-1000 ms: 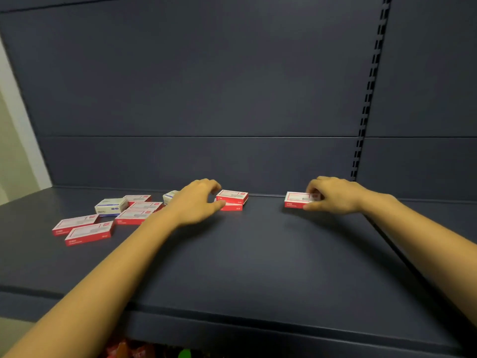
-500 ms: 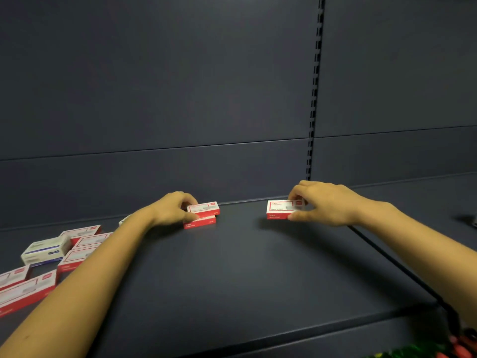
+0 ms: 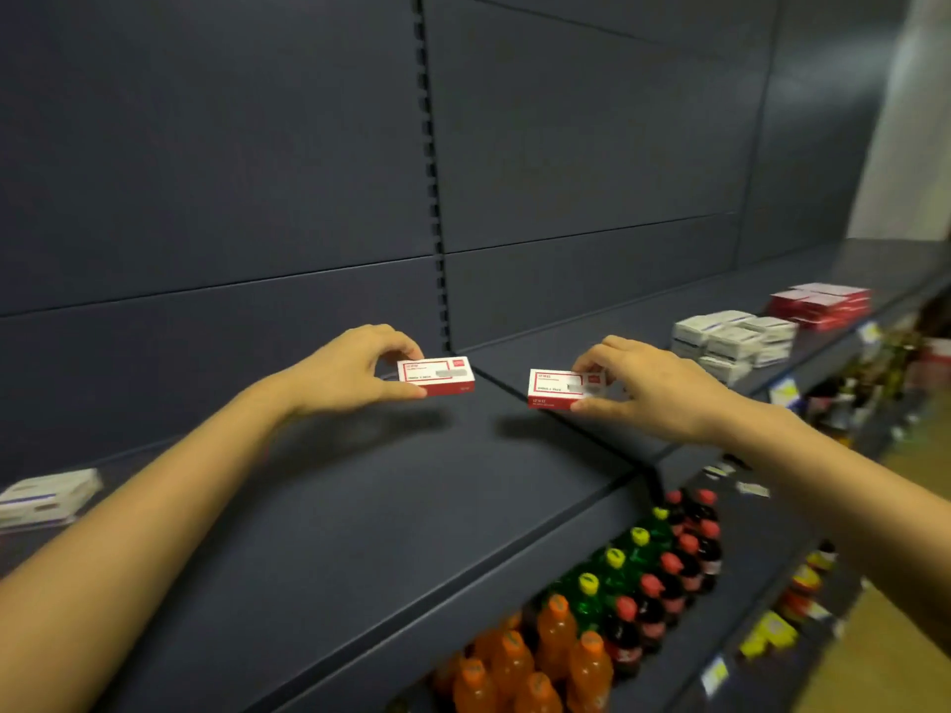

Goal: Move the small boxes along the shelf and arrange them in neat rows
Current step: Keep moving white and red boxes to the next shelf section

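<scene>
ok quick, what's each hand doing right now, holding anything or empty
Left hand: closed on a red and white box, pinched at its end.
Right hand: closed on another red and white box, thumb below, fingers on top.

Left hand [image 3: 350,370] pinching, right hand [image 3: 648,388] too — arms outstretched

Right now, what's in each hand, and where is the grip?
Left hand: red box, gripped at its left end. Right hand: another red box, at its right end.

a dark blue-grey shelf [image 3: 360,506] carries a blurred white box [image 3: 46,496] at far left, stacked white boxes [image 3: 731,339] and red boxes [image 3: 823,303] at far right.
</scene>
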Action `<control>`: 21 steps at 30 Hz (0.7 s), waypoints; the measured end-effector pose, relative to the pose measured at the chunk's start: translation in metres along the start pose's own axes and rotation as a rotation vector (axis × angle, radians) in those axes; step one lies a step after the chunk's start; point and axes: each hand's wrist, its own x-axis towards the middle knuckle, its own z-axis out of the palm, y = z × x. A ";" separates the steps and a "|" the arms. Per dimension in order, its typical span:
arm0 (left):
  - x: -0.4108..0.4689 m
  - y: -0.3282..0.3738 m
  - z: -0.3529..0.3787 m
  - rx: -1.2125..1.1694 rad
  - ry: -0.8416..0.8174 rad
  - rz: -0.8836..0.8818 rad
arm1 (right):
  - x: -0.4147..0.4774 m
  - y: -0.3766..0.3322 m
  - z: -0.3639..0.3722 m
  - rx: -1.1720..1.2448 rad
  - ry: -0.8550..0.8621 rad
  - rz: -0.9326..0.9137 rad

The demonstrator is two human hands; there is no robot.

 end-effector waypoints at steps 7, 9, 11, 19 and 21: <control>0.060 0.100 0.041 -0.059 0.011 0.208 | -0.059 0.079 -0.036 -0.037 0.053 0.155; 0.077 0.127 0.052 -0.037 0.029 0.249 | -0.073 0.105 -0.046 -0.054 0.053 0.183; 0.094 0.152 0.065 -0.028 0.058 0.272 | -0.086 0.133 -0.057 -0.085 0.056 0.199; 0.162 0.255 0.128 0.054 0.148 0.264 | -0.137 0.255 -0.088 -0.082 0.067 0.256; 0.178 0.277 0.143 0.057 0.152 0.241 | -0.146 0.283 -0.092 -0.087 0.061 0.252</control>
